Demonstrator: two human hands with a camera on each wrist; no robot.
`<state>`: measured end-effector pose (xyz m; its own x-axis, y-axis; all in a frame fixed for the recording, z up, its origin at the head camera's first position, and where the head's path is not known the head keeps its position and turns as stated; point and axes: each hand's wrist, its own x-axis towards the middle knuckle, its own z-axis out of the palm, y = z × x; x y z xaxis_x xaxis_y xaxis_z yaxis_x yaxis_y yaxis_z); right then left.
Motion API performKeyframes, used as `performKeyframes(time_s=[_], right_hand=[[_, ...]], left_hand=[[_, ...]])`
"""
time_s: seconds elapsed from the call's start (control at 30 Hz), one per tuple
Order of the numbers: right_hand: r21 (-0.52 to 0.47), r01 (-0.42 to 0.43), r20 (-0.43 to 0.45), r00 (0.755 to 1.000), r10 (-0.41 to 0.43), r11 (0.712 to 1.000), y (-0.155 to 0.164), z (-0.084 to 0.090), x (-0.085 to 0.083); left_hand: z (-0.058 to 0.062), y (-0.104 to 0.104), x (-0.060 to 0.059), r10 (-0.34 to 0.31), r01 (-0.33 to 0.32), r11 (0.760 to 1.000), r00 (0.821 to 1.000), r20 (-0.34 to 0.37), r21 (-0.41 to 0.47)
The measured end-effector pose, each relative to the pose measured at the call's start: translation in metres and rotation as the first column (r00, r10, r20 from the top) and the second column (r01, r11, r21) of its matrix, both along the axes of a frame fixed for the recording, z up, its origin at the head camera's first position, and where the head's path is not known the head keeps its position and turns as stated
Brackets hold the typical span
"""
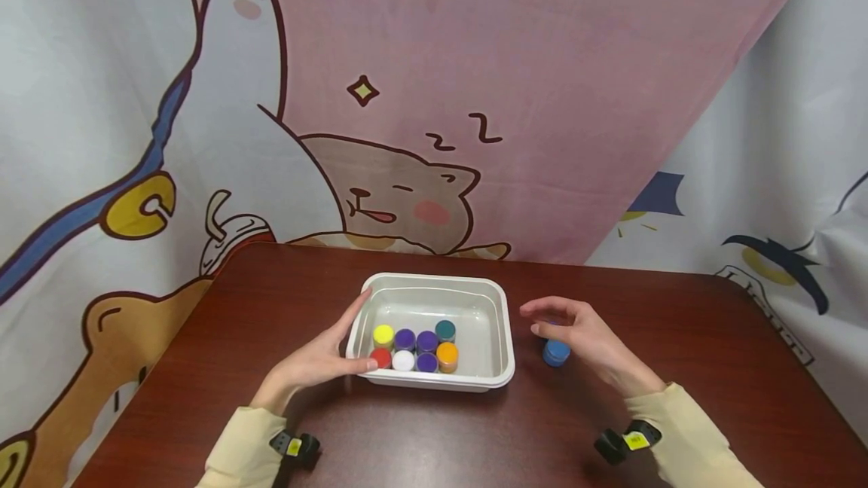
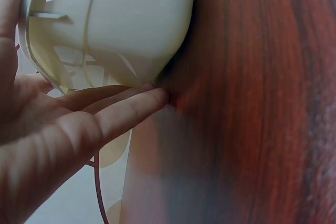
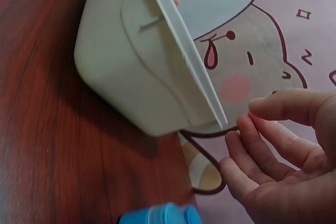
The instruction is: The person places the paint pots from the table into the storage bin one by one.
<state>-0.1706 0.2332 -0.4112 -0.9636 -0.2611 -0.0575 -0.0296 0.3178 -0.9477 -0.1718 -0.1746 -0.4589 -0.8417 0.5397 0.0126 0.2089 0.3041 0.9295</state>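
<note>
Left hand (image 1: pixel 319 358) lies flat against the left wall of the white tray (image 1: pixel 498 337), fingers (image 2: pixel 123 109) straight and together, their tips at the tray's lower corner where it meets the wooden table (image 1: pixel 678 337); nothing is gripped. Right hand (image 1: pixel 586 337) hovers just right of the tray, fingers (image 3: pixel 262 145) loosely curled and spread, holding nothing, with the blue jar (image 1: pixel 556 352) on the table directly beneath the fingertips, apart from the tray. Beyond the left fingertips, inside the tray, eight capped paint jars (image 1: pixel 415 349) stand in two rows.
</note>
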Motion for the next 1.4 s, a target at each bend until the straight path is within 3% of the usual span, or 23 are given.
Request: performKeyframes(time_s=[0.7,0.93,1.4], right_hand=[[0.065,0.101,0.055,0.993,-0.104,0.993,0.055,-0.017,0.015],[-0.005,0.058,0.071,0.996,-0.057,0.998,0.063,-0.037,0.018],[-0.078,0.082,0.093,0.993,-0.075,0.994,0.058,-0.066,0.018]], left_hand=[[0.0,0.0,0.0,0.001,-0.001,1.0,1.0,-0.014,-0.008],[0.0,0.0,0.001,0.007,-0.007,1.0,1.0,-0.01,-0.009],[-0.002,0.0,0.0,0.012,-0.013,1.0,1.0,-0.012,-0.022]])
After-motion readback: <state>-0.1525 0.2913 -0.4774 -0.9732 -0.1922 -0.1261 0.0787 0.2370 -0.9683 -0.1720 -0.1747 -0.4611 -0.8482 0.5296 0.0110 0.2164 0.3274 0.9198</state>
